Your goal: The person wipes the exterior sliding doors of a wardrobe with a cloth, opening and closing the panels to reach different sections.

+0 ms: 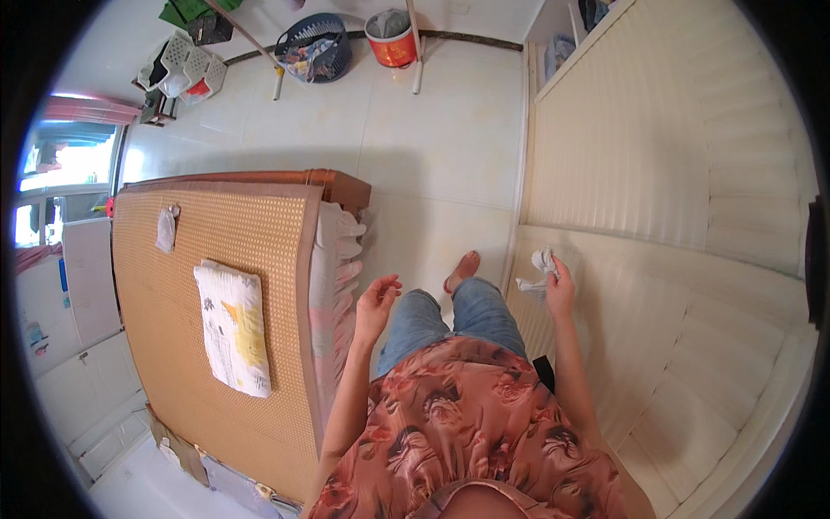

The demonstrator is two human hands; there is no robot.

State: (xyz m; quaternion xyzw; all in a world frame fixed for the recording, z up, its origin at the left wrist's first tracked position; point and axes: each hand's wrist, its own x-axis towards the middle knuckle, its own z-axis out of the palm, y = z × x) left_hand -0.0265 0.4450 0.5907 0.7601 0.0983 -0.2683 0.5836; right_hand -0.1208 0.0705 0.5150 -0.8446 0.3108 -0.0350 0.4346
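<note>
My right hand (560, 293) pinches a crumpled pale cloth (543, 261), perhaps a sock, beside the cream ribbed wardrobe door (603, 305). Part of the cloth dangles below my fingers. My left hand (377, 301) holds nothing; its fingers are loosely curled, near the bed's edge. On the bed's woven mat (175, 311) lies a folded white blanket (232, 327) with a yellow animal print. Farther back on the mat is a small whitish cloth bundle (166, 228), whose kind I cannot tell.
A wooden bed end (347, 188) juts out ahead on the left. By the far wall stand a dark blue laundry basket (334, 61) with clothes, a red bucket (392, 52), white stacked baskets (188, 65) and the poles of a rack (415, 58). Pale tiles (441, 136) cover the floor.
</note>
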